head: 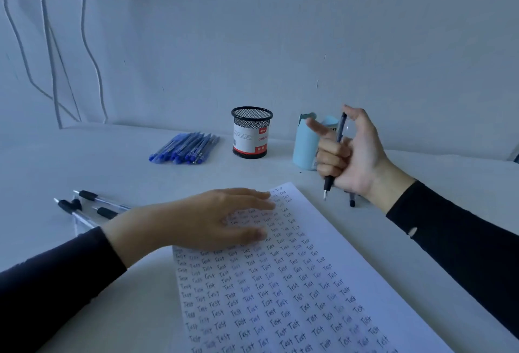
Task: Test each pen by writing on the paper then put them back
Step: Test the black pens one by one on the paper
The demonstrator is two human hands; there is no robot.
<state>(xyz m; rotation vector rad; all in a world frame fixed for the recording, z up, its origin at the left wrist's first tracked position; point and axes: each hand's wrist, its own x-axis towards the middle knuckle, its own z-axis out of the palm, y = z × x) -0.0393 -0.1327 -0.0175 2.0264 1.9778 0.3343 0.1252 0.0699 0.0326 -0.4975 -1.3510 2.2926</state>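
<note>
Item: pen, light, stiff, slick-barrelled, held tip-down in your right hand, fingers curled round it, at 1 o'clock off the paper that your flat left hand pins to the table; probably best pinched at its black rubber grip.

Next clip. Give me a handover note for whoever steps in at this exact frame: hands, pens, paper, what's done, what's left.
The left hand lies flat on the paper.
The right hand grips a black pen, tip down, off the paper's far right corner.
A dark pen lies on the table under that hand.
The blue pens are piled left of the mesh cup; more black pens lie far left.
Done: the paper is nearly full of "Test".
Left: probably test or return the held pen; which pens remain untested can't be told.
</note>
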